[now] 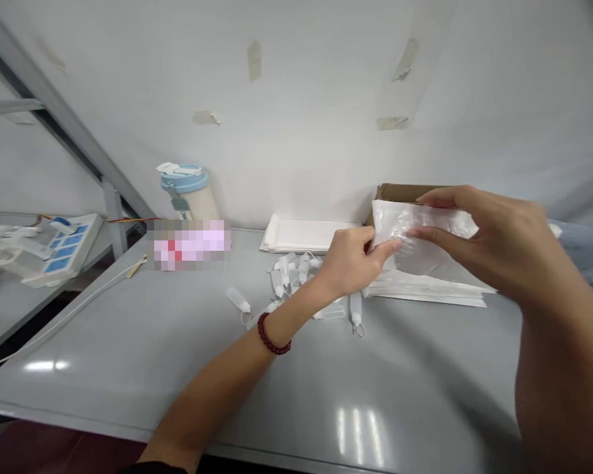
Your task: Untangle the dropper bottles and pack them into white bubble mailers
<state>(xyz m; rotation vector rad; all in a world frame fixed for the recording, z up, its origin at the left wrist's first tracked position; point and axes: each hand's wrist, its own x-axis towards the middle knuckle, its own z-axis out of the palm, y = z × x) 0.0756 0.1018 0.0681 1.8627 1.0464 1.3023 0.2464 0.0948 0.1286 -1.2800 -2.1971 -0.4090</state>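
Between both hands is a translucent white plastic bag (pixel 425 253), raised above the right side of the table. My left hand (pixel 353 259) pinches its left edge between thumb and fingers. Thumb and fingers of my right hand (pixel 479 230) grip it near the upper edge. Below the bag lies a stack of flat white sheets or bags (pixel 425 289). Several small white bottles with looped strings (pixel 284 271) are scattered near my left wrist, partly hidden by the forearm. One such bottle (pixel 356 313) lies just below my left hand.
Behind the bag stands a cardboard box (pixel 405 192). A pile of flat white packets (pixel 301 235) rests against the wall. At the left are a blue-lidded cup (pixel 188 191), a blurred pink item (pixel 190 245), a white cable (pixel 79 309) and a device with blue keys (pixel 66 250).
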